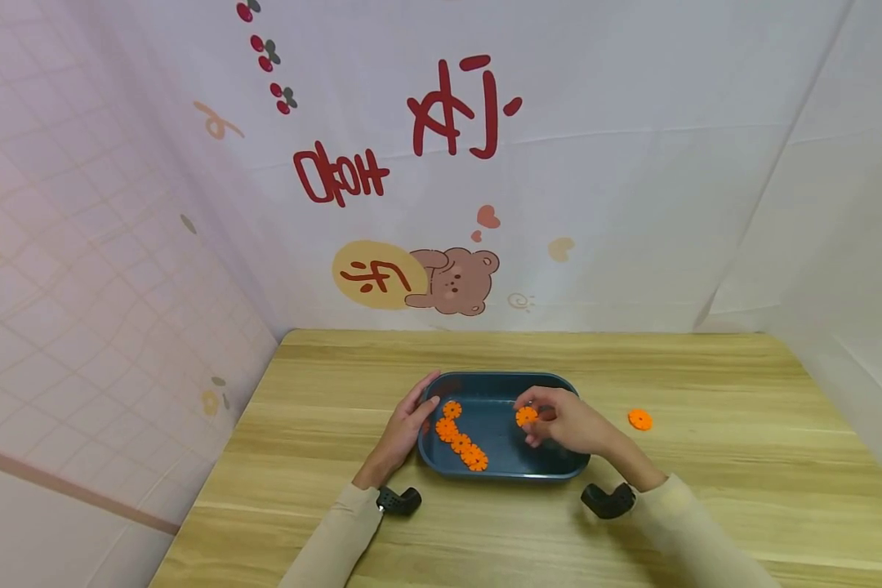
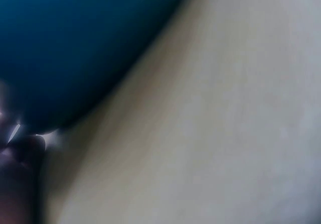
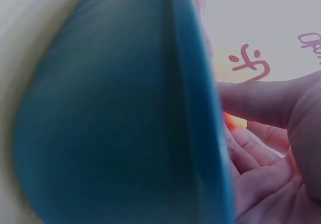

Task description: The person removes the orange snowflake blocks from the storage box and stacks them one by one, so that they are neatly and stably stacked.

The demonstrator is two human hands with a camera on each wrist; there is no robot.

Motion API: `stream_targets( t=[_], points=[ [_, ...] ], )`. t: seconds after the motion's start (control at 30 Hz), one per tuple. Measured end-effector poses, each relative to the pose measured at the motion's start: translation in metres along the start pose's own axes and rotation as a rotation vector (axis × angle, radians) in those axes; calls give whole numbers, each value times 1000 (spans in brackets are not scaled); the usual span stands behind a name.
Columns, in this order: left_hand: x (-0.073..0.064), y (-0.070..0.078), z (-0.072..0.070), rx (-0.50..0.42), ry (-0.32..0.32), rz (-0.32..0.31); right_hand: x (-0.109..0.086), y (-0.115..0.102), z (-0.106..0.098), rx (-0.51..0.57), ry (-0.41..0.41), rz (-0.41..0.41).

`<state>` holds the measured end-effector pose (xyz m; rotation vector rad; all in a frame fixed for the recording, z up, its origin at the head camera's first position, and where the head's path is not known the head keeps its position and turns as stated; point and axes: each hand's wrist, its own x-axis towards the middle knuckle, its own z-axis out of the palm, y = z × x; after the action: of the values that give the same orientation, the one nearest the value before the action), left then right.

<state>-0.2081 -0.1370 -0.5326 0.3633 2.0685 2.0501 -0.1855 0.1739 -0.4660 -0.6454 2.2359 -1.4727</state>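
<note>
A dark blue oval-cornered tray sits on the table, with several orange snowflake building discs along its left side. My left hand holds the tray's left end, thumb at the rim and fingers along the outside. Over the right half of the tray, my right hand pinches one orange snowflake disc between thumb and fingers. In the right wrist view, a sliver of that disc shows behind the thumb, and the tray's wall fills the left. The left wrist view is blurred, showing the tray's outside.
Another orange snowflake disc lies flat on the wood-grain table, to the right of the tray. A white printed cloth hangs behind the table's far edge, with more cloth at both sides.
</note>
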Motion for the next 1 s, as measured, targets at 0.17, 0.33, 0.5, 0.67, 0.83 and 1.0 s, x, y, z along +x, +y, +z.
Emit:
stream_targets(
  t=[0.17, 0.33, 0.5, 0.67, 0.83, 1.0],
  points=[
    [-1, 0, -1, -15, -5, -5, -5, -1, -9, 32, 12, 9],
    [-2, 0, -1, -24, 1, -6, -10, -3, -16, 50, 10, -2],
    [-1, -1, -1, -2, 10, -4, -16, -3, -21, 53, 19, -6],
    [2, -2, -1, -4, -3, 8, -21, 0, -26, 72, 22, 4],
    [1, -2, -1, -13, 5, 3, -24, 3, -32, -12, 63, -56],
    [0, -1, 0, -27, 10, 6, -29, 8, -38, -119, 202, -51]
  ],
)
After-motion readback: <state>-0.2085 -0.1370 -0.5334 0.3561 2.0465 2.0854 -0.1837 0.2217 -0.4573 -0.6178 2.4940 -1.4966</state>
